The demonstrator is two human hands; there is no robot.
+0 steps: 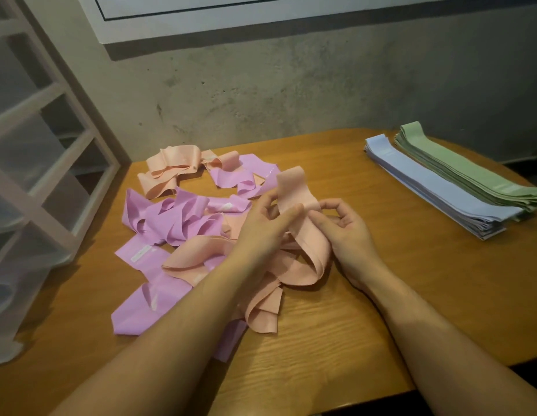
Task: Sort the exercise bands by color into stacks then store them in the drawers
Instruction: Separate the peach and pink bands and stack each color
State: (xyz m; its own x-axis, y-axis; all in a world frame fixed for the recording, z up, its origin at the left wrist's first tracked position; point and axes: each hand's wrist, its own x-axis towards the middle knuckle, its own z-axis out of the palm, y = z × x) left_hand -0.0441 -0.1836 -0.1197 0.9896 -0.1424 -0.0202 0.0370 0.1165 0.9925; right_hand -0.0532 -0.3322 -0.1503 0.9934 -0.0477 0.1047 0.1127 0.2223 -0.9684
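Head view showed you working at the wooden table [366, 310], both hands busy with one peach band [294, 190]. Your left hand [261, 229] pinched its upper part between thumb and fingers, and your right hand [348, 232] curled its fingers around the same strip just beside the left, so both were gripping it and neither was free. The band's top stood up above your fingers while its lower length looped down onto the table and ran into the mixed pile [183, 235] of purple and peach bands at your left.

Two flat stacks already lay at the far right of the table, well apart from the pile: a blue stack [441, 190] and a green stack [471, 172], touching side by side. The plastic drawers [36, 175] stood at the left edge, just beside the pile.

The risk I judged from there was the tangle. The lower loop of your peach band lay among other peach strips, and I could not tell where one ended and another began. Pulling it up briskly could have dragged neighbours along or knotted them tighter. A twisted band laid down unflattened would also have started a lopsided peach stack, prone to sliding when carried to the drawers.
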